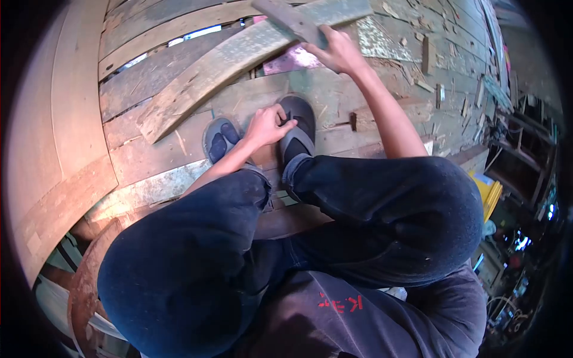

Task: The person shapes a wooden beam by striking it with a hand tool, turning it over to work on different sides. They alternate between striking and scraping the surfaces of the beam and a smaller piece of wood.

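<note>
I squat on weathered planks in dark jeans and grey sandals. My right hand [337,51] reaches forward and is closed on the end of a short grey wooden piece [286,17], which lies across a long curved plank [227,65]. My left hand [268,125] is down between my feet, fingers curled tight, touching the inner edge of the dark sandal [298,122]. Nothing shows in its fingers. The lighter sandal [219,140] is just to its left.
The plank floor [149,77] has gaps between its boards, and wood scraps and chips [427,56] are scattered at the upper right. A nail or peg [352,122] sticks up right of my feet. A broad curved timber [54,149] runs along the left. Yellow objects [486,191] and clutter lie below on the right.
</note>
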`<state>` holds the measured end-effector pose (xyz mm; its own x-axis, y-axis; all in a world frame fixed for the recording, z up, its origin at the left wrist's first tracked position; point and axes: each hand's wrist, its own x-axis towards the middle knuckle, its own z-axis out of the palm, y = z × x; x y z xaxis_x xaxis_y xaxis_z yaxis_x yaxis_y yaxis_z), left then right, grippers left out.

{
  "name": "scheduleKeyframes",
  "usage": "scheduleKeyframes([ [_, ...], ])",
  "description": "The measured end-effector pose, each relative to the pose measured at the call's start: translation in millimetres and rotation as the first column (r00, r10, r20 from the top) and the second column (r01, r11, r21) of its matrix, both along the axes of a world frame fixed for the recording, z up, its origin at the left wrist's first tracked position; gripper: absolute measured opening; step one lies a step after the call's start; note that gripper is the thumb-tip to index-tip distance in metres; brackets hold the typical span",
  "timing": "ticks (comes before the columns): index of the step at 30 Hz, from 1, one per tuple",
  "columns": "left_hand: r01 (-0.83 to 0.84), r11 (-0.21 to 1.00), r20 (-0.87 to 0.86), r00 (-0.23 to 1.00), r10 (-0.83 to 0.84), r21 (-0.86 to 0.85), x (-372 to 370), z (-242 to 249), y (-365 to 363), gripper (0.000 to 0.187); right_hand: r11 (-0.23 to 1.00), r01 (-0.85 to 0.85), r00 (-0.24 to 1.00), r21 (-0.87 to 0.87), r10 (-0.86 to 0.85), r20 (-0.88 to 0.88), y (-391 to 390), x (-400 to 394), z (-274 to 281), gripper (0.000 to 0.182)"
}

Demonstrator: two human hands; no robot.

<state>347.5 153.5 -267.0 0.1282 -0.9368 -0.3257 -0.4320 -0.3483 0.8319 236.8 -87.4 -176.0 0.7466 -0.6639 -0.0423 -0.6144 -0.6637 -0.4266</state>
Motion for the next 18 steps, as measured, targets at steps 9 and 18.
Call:
scheduleKeyframes([
  [9,-0.035,0.986,0.067,0.997,0.025,0.166,-6,-9,-13,0.030,0.995,0.074,0.997,0.063,-0.073,-0.004,5,14,-3,0.064],
  [18,-0.082,0.972,-0.040,0.995,0.093,0.219,0,-30,-9,0.020,0.978,0.151,0.983,0.143,-0.133,-0.129,11,17,13,0.062],
])
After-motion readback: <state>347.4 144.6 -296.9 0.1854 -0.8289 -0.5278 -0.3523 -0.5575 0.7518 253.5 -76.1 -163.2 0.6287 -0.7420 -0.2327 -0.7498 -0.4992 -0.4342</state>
